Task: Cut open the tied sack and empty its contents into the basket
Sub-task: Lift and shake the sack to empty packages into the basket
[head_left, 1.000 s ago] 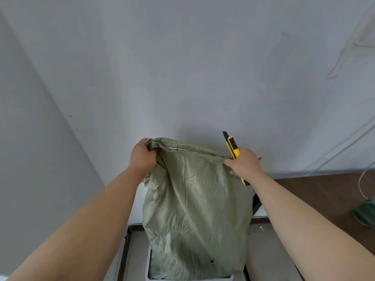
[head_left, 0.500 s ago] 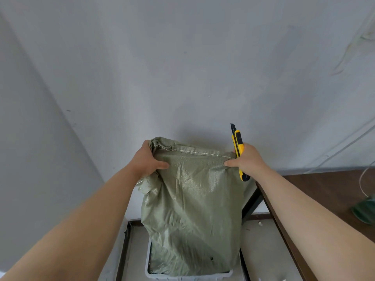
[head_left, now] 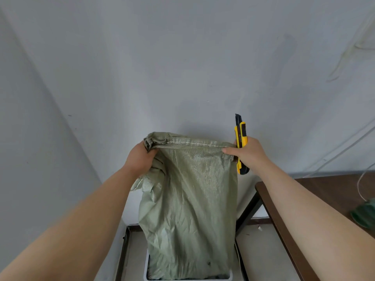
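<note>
Two top corners of the green woven sack [head_left: 188, 199] are held high, my left grip [head_left: 140, 157] curled round the bunched one, my right grip [head_left: 248, 155] pinching the other and clasping a yellow utility knife [head_left: 241, 134], its markings too blurred to read, while the sack's lower end hangs in the white basket [head_left: 146, 275] below.

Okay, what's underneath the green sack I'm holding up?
A white basket: only its rim shows around the lower end of the sack, which hangs into it. The sack covers the basket's inside, so its contents, if any, cannot be seen.
</note>
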